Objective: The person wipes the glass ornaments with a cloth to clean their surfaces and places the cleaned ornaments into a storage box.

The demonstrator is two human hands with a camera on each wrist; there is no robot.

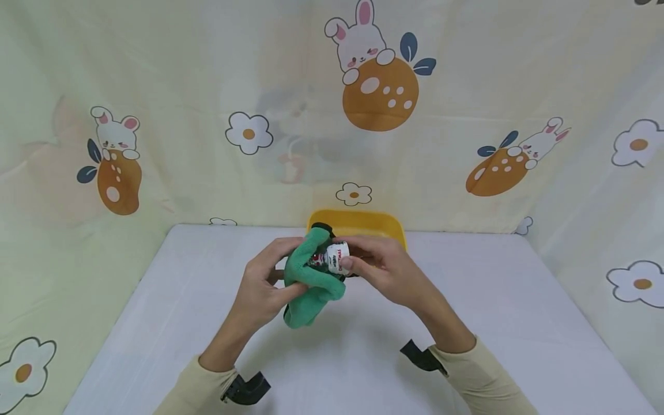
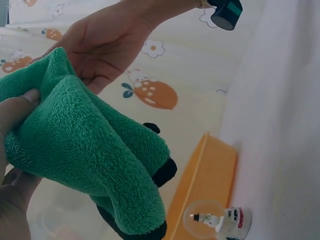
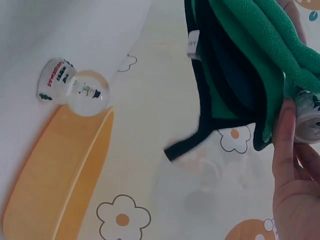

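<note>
A green towelling cloth with black edging is gripped by my left hand, its thumb pressing the near side. The cloth folds around a small snow globe, whose white base with red lettering pokes out to the right. My right hand holds that base between thumb and fingers. In the right wrist view the underside of the held base shows beside the cloth. Most of the globe part is hidden in the folds.
A yellow tray stands at the table's back edge, behind my hands. Beside it on the white table, a second snow globe with a snowman inside shows in both wrist views. A patterned curtain hangs behind.
</note>
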